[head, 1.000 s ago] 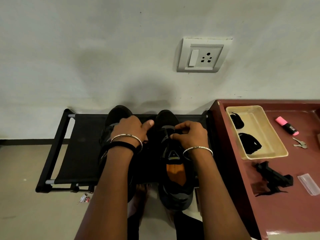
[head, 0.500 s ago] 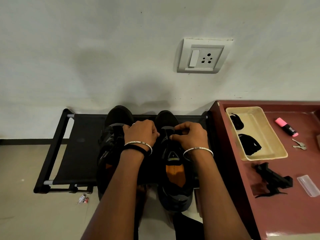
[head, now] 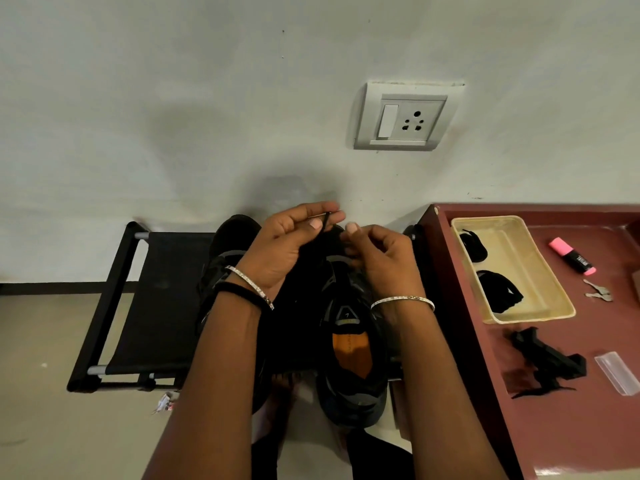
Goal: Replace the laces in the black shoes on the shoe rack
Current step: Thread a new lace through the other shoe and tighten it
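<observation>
The left hand (head: pixel 294 244) pinches the tip of a black lace (head: pixel 325 221) between thumb and forefinger, held up over the toe end of a black shoe (head: pixel 353 362) with an orange insole. The right hand (head: pixel 377 261) sits just beside it at 3 o'clock, fingers curled and thumb raised. Whether it grips the lace cannot be told against the dark shoe. A silver bangle (head: pixel 403 301) circles the right wrist, and another bangle (head: pixel 251 287) and a black band (head: pixel 235 289) circle the left.

The shoe lies lengthwise on a black shoe rack (head: pixel 156 299), toe toward the wall and heel toward the viewer. A second black shoe (head: pixel 235 233) lies beside it at 9 o'clock, mostly hidden by the left forearm.

At 3 o'clock from the hands, a maroon table (head: pixel 588 438) touches or nearly touches the rack. On it a cream tray (head: pixel 530 317) holds 2 black items, a far bundle (head: pixel 473 244) and a near bundle (head: pixel 498 294). A pink highlighter (head: pixel 573 256) and keys (head: pixel 597 293) lie at 3 o'clock from the tray. A black object (head: pixel 550 362) and a clear plastic piece (head: pixel 618 372) lie at 6 o'clock from it. At 12 o'clock above the hands, a wall socket (head: pixel 403 116) is set in the pale wall.
</observation>
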